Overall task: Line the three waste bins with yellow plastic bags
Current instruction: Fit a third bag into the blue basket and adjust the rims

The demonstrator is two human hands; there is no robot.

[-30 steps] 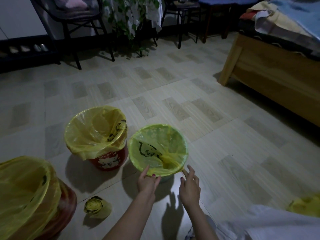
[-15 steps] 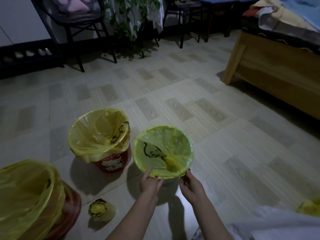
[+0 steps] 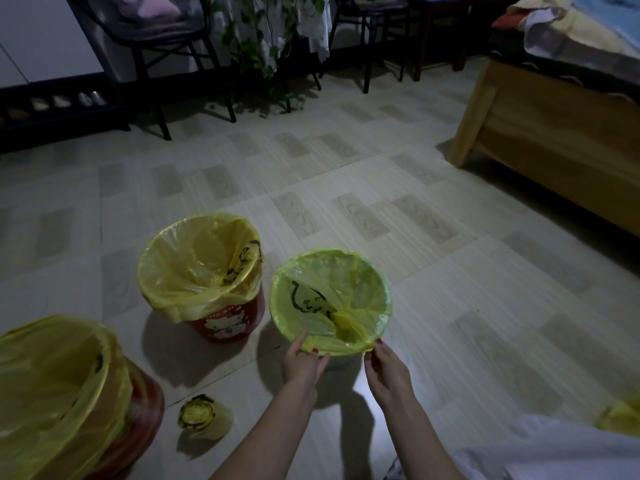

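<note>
Both hands (image 3: pixel 341 367) pinch the yellow bag (image 3: pixel 329 299) lining the small bin's near rim

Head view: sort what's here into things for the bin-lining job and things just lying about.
Job:
- small bin with yellow plastic bag, its near rim held by left hand and right hand
- red cartoon-print bin, lined yellow
- large red bin, lined yellow
- roll of yellow bags on the floor

Lying about:
- wooden bed frame
- black chair
- leafy potted plant
</note>
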